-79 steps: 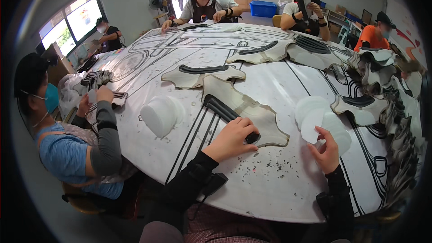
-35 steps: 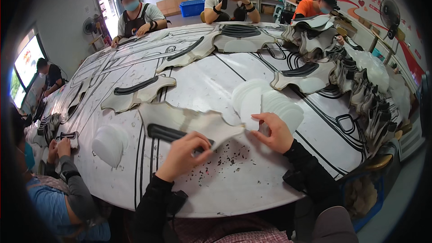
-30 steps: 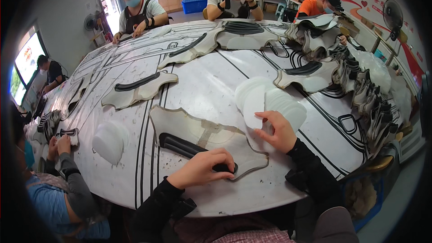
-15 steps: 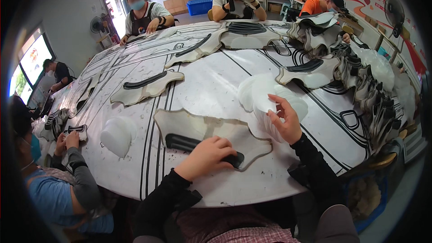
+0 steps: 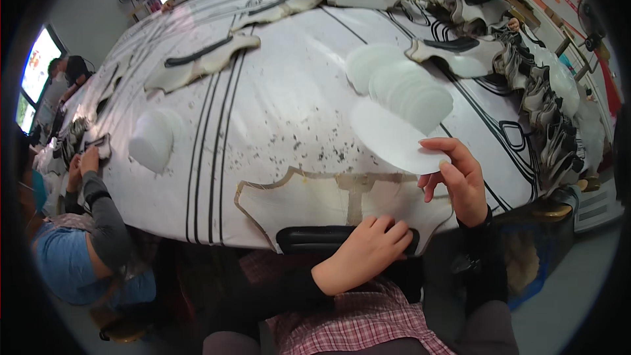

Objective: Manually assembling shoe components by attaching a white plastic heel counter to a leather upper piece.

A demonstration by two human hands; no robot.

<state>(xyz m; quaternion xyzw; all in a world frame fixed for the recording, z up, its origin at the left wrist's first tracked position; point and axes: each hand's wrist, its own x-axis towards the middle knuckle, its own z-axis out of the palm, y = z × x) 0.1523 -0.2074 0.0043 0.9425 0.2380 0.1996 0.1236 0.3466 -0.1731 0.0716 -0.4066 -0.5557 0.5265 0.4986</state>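
My right hand (image 5: 460,181) pinches the rim of a thin white oval sheet (image 5: 391,135) between thumb and fingers. The sheet is tilted above the table, in front of a fanned pile of similar white sheets (image 5: 411,95). Close to me lies a beige, wavy-edged panel (image 5: 299,200) with a thick black padded strip (image 5: 312,238) along its near side. My left hand (image 5: 368,250) is closed over the right part of that strip, fingers curled, hiding some of it. The panel's near side reaches the table edge.
More beige panels with black strips (image 5: 200,62) lie across the table. Stacked panels (image 5: 536,98) line the right side. Another white pile (image 5: 151,141) sits left, near a co-worker's hands (image 5: 85,164). Dark crumbs (image 5: 322,138) dot the tabletop. Other people sit around the far side.
The panel has come toward me to the table edge, with my left hand still on its strip. My right hand has lifted a white sheet from the pile and drawn it nearer. The view has tilted down.
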